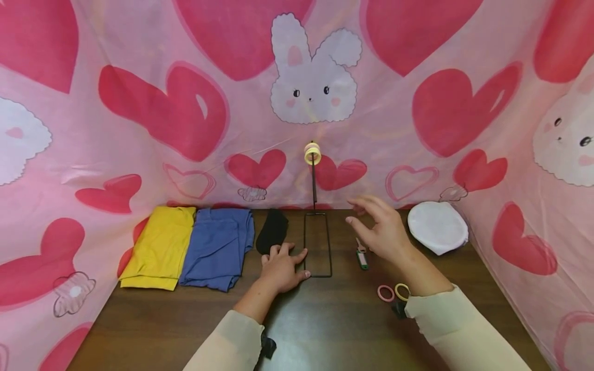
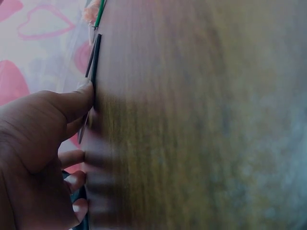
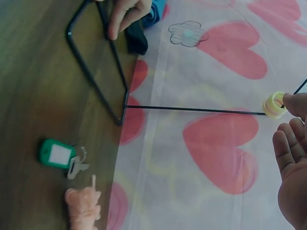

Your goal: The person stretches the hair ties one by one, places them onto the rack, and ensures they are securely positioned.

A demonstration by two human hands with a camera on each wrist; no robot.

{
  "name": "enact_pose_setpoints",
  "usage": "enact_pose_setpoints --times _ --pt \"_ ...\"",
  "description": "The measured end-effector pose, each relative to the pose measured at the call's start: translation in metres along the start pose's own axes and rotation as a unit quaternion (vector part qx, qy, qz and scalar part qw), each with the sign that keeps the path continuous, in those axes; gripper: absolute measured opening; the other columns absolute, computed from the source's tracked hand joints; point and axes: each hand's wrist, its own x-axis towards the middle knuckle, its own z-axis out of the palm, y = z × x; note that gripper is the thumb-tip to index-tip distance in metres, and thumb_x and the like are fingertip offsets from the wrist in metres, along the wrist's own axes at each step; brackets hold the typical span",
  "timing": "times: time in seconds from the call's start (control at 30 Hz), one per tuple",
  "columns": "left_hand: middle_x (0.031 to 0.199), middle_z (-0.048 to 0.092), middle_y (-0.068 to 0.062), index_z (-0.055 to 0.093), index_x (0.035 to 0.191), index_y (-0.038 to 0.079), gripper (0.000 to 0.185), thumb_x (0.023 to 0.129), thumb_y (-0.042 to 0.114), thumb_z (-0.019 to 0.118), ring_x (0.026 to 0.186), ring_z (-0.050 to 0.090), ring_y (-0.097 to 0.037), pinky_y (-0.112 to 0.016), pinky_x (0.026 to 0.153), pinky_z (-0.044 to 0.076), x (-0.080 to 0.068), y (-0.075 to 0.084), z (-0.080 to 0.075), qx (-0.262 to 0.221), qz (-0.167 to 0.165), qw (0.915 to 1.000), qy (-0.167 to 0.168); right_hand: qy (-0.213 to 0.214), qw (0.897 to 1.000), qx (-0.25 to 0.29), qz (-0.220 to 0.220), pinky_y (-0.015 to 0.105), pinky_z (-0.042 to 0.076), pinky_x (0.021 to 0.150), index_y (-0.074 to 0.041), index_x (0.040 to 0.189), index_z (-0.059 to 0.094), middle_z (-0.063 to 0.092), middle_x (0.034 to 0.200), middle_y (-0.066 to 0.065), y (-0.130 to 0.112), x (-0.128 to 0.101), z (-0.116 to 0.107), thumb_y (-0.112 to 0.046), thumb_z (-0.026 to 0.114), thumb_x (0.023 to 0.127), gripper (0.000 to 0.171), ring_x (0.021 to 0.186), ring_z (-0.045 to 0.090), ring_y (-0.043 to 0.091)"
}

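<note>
Head view: the left hand (image 1: 280, 268) lies flat, fingers straight, pressing the black wire stand (image 1: 317, 246) base near the far edge of the desk (image 1: 334, 330). The right hand (image 1: 380, 226) hovers open beside it.

Left wrist view: the thumb (image 2: 72, 103) touches the wire.

Right wrist view: open fingers (image 3: 288, 148) near the yellow rings (image 3: 274, 105) on the rod. I think the base should be held firmly before touching them.

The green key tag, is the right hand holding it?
No, the green key tag lies on the table, and the right hand hovers above it with open fingers.
</note>
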Motion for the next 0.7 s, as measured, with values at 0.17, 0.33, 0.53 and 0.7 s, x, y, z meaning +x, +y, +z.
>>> enact_pose_setpoints --times 0.17,0.33,0.53,0.7 --pt "0.164 0.034 -0.006 0.048 0.155 0.041 0.066 0.095 0.061 0.066 0.143 0.029 -0.039 -0.059 0.099 0.03 0.0 0.0 0.0 0.002 -0.002 1.0 -0.003 -0.016 1.0 -0.004 0.015 0.013 0.046 0.09 -0.007 0.122 0.074 0.072 0.115 0.005 -0.002 -0.017 -0.008 -0.004 0.087 0.081 0.044 0.099 0.069 0.022" --pt "0.164 0.034 -0.007 0.049 0.155 0.041 0.066 0.095 0.06 0.067 0.143 0.029 -0.039 -0.059 0.1 0.03 0.001 -0.001 0.0 0.001 -0.003 1.0 -0.003 -0.044 0.999 0.012 0.021 0.01 0.049 0.084 -0.007 0.124 0.074 0.071 0.118 0.005 -0.001 -0.034 -0.014 -0.001 0.087 0.08 0.046 0.105 0.068 0.023" --pt "0.163 0.035 -0.007 0.05 0.154 0.04 0.066 0.094 0.06 0.067 0.143 0.03 -0.039 -0.059 0.099 0.03 0.0 0.0 -0.001 0.002 -0.004 1.0 0.0 -0.062 0.998 -0.004 0.009 0.012 0.048 0.077 -0.009 0.123 0.074 0.072 0.116 0.003 -0.001 -0.05 -0.02 -0.003 0.088 0.079 0.047 0.102 0.067 0.016" --pt "0.163 0.035 -0.007 0.049 0.154 0.04 0.065 0.094 0.059 0.067 0.143 0.029 -0.039 -0.06 0.1 0.03 0.001 0.001 -0.001 -0.002 -0.004 1.0 -0.005 -0.086 0.996 -0.005 -0.002 0.015 0.051 0.082 -0.009 0.123 0.074 0.072 0.116 0.003 0.001 -0.064 -0.026 0.0 0.089 0.075 0.051 0.091 0.068 0.011"
